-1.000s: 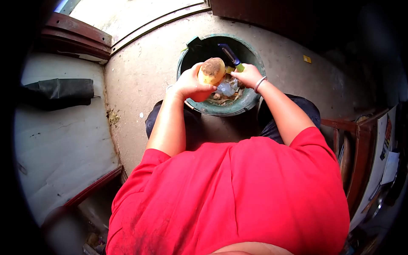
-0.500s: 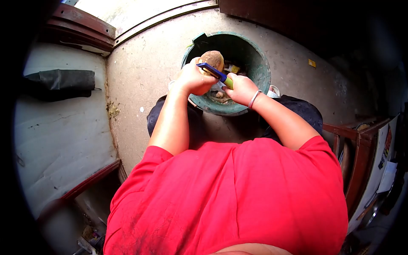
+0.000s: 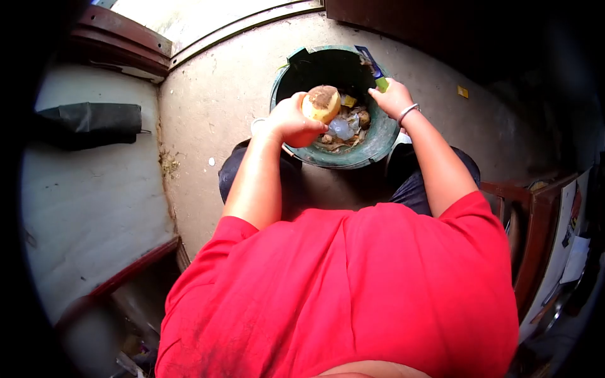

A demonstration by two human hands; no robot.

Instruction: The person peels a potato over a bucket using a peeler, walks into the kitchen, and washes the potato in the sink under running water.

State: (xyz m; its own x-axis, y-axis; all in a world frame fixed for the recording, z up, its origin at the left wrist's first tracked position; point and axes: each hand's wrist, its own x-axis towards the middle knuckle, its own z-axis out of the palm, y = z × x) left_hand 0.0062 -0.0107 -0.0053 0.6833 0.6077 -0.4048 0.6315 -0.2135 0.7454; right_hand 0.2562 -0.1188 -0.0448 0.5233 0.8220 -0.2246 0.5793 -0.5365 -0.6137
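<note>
Over the left side of a green bin (image 3: 372, 148), my left hand (image 3: 292, 123) is closed around a partly peeled potato (image 3: 322, 104). Brown skin still covers the potato's top, while pale yellow flesh shows on its sides. My right hand (image 3: 392, 101) grips the green handle of a blue peeler (image 3: 372, 65) at the bin's right rim, apart from the potato. The blade end points up and away from me. Inside the bin lie peelings (image 3: 337, 142), a clear plastic bag (image 3: 342, 129) and a yellow wrapper (image 3: 348, 100).
The bin stands on a concrete floor (image 3: 208, 113) between my knees. A yellow packet (image 3: 462, 92) lies on the floor to the right. At the left, a dark cloth-like item (image 3: 94, 123) rests on a pale surface (image 3: 82, 195). A wooden frame (image 3: 532, 233) stands at right.
My right hand has moved the peeler away from the potato, to the right and up over the bin's rim. The potato is slightly lower, with more pale flesh in view.
</note>
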